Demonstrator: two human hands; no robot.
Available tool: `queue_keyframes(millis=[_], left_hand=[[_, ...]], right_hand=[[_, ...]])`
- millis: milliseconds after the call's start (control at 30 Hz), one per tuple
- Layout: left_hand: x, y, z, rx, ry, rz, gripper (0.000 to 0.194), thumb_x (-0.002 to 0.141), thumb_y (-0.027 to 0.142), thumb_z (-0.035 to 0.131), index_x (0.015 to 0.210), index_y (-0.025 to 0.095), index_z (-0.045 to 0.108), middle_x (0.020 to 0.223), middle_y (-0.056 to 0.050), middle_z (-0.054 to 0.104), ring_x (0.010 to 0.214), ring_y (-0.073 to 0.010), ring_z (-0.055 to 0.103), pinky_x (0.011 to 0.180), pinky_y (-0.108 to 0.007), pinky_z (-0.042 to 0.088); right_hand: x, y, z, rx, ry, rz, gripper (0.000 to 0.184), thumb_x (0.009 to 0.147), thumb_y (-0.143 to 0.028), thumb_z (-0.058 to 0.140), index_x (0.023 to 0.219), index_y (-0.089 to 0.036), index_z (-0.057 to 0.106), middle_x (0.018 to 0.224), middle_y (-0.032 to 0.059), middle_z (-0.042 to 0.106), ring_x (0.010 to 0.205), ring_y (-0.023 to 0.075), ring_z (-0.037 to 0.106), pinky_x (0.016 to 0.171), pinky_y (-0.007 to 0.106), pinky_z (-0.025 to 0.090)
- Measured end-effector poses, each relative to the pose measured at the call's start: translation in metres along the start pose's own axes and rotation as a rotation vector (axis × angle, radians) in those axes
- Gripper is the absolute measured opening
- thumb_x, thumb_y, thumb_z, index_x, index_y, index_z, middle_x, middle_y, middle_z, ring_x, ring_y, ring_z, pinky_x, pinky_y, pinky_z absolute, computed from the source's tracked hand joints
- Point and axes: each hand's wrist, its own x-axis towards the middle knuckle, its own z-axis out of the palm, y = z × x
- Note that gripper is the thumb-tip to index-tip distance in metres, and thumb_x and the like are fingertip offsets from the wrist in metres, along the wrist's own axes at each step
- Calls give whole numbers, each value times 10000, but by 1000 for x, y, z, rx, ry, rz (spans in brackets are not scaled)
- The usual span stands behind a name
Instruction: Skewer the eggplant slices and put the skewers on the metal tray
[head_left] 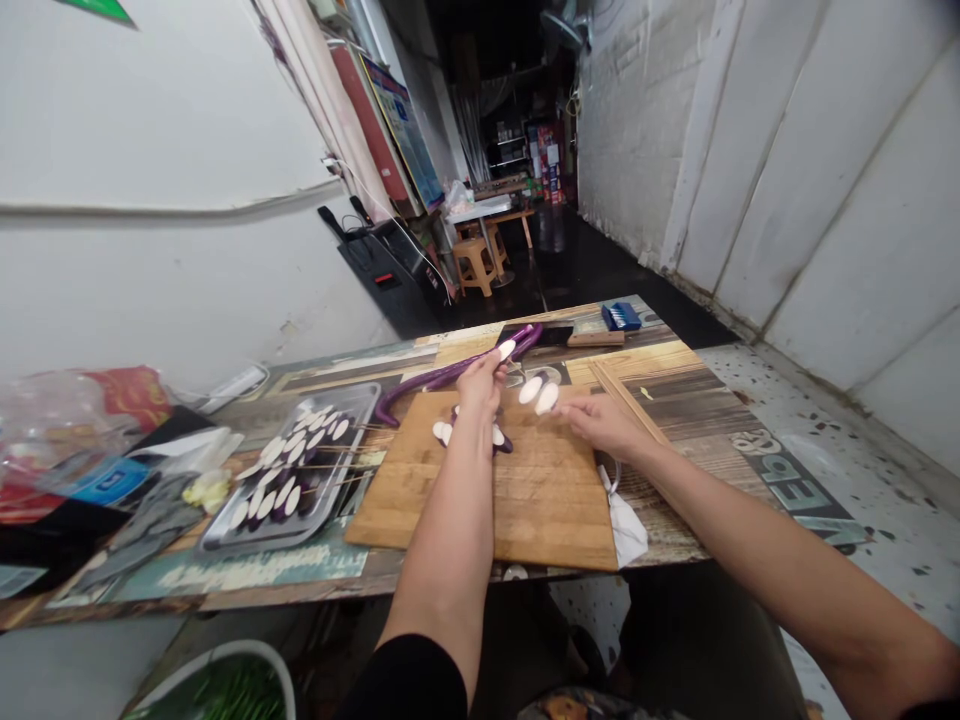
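My left hand [480,382] is closed round an eggplant slice [507,349], held up above the far edge of a wooden cutting board [525,500]. My right hand [600,420] pinches a thin skewer carrying two white slices [538,392], just right of the left hand. More slices [444,431] lie on the board under my left wrist. Long purple eggplants [450,375] rest along the board's far side.
A metal tray [360,400] of skewered slices sits left of the board. Plastic bags [67,440] and gloves crowd the table's left end. A cleaver [577,337] and blue box [621,316] lie at the far edge. A green-filled basin [225,690] stands below.
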Motion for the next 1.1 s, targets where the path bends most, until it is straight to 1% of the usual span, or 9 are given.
queue_keyframes(millis=[233, 467, 633, 733, 800, 867, 933, 1000, 1100], left_hand=[[-5, -5, 3, 47, -75, 4, 84, 673, 66, 703, 668, 78, 620, 579, -53, 622, 443, -46, 516, 409, -124, 362], [-22, -15, 11, 318, -157, 51, 157, 597, 190, 771, 651, 117, 644, 562, 4, 599, 438, -46, 471, 425, -158, 334], [-22, -15, 12, 407, -163, 97, 162, 650, 270, 733, 712, 136, 666, 585, 2, 607, 478, -68, 490, 479, -183, 374], [-18, -2, 5, 517, -50, 272, 108, 693, 244, 686, 747, 151, 685, 615, -9, 633, 550, -96, 540, 564, -206, 412], [-16, 14, -5, 677, 7, 393, 68, 677, 186, 677, 739, 166, 699, 618, -7, 646, 603, -120, 570, 622, -218, 419], [-16, 36, -19, 946, -24, 466, 34, 663, 204, 685, 662, 176, 703, 576, -7, 637, 600, -144, 568, 618, -232, 405], [-17, 56, -31, 1225, -53, 473, 144, 672, 289, 687, 576, 181, 690, 489, -10, 589, 536, -156, 532, 561, -249, 371], [-18, 69, -40, 1411, -108, 417, 153, 632, 316, 723, 554, 188, 691, 460, -13, 569, 484, -153, 497, 513, -255, 332], [-16, 70, -47, 1443, -251, 225, 114, 503, 199, 798, 537, 200, 689, 487, -18, 601, 442, -138, 485, 468, -243, 307]], right_hand=[[-2, -6, 0, -28, -4, -19, 503, 736, -530, 530, 916, -76, 649, 485, -63, 322, 450, 85, 253, 449, 222, 156], [4, 2, 0, 16, 107, -65, 478, 739, -513, 499, 900, -80, 624, 482, -57, 325, 440, 88, 248, 447, 223, 153], [6, 4, 1, 15, 133, -106, 475, 735, -508, 498, 886, -75, 620, 481, -58, 308, 438, 91, 247, 447, 223, 141], [6, 3, 2, 4, 144, -95, 459, 725, -497, 478, 855, -79, 618, 479, -54, 322, 438, 94, 266, 444, 220, 150], [5, 2, 2, -16, 148, -79, 431, 727, -482, 466, 834, -93, 618, 475, -56, 321, 440, 95, 276, 444, 217, 161], [4, 1, 2, -31, 164, -85, 401, 737, -465, 463, 814, -104, 620, 476, -56, 323, 445, 95, 280, 446, 216, 174], [4, 1, 2, -42, 178, -103, 382, 743, -449, 463, 806, -108, 624, 481, -52, 339, 450, 96, 286, 449, 216, 188], [4, 1, 2, -61, 188, -106, 362, 739, -432, 461, 793, -113, 624, 487, -45, 365, 455, 100, 305, 450, 216, 203], [5, 1, 1, -82, 171, -91, 326, 748, -417, 456, 748, -128, 607, 493, -34, 390, 467, 107, 329, 449, 215, 214]])
